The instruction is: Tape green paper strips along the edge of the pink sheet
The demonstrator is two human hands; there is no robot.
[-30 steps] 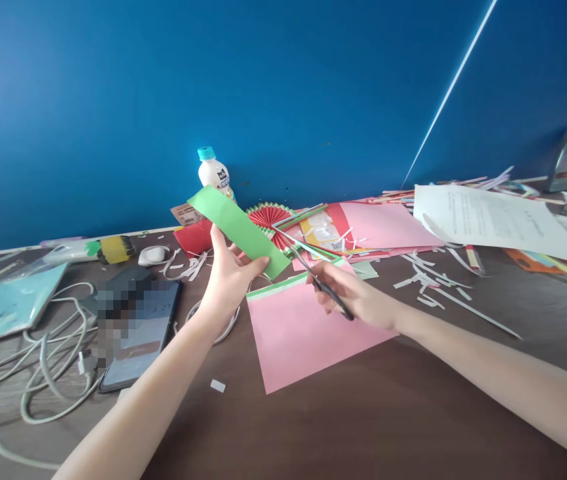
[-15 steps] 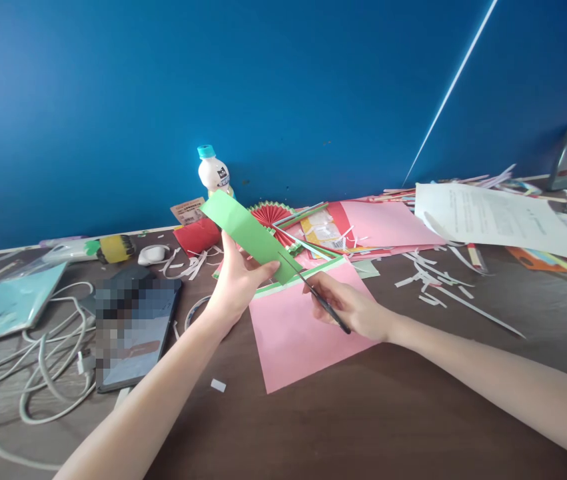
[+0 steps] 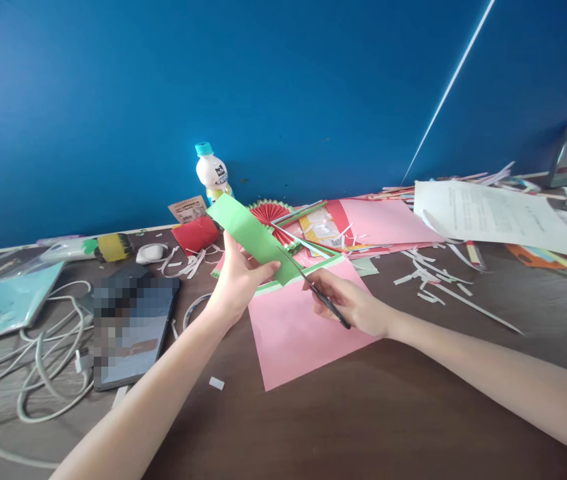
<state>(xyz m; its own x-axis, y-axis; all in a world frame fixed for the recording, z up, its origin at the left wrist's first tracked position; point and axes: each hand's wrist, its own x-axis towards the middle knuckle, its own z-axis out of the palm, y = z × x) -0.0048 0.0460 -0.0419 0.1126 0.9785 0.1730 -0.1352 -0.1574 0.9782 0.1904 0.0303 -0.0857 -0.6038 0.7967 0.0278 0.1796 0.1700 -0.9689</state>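
My left hand (image 3: pixel 238 277) grips a green paper strip (image 3: pixel 253 232) with the thumb on its near face, holding it raised and slanting down to the right. In my right hand (image 3: pixel 346 300) is a pair of scissors (image 3: pixel 327 303) with dark handles, its blades pointing up and left across the strip's lower right end. Whether the blades are parted I cannot make out. Beneath both hands lies a pink sheet (image 3: pixel 298 347) with green and white edging along its far side. Behind the strip sits a pleated red and green paper fan (image 3: pixel 269 215).
On the left are a tablet (image 3: pixel 138 333), a coiled white cable (image 3: pixel 43 373) and a mouse (image 3: pixel 150 254). A bottle (image 3: pixel 212 172) stands by the blue wall. Paper scraps (image 3: pixel 426 273), pink paper (image 3: pixel 388 221) and a printed sheet (image 3: pixel 500 217) spread over the right side of the dark table.
The green strip has shifted slightly to the right at its upper end. The scissors and both hands stay in nearly the same place, while the whole view has moved a little.
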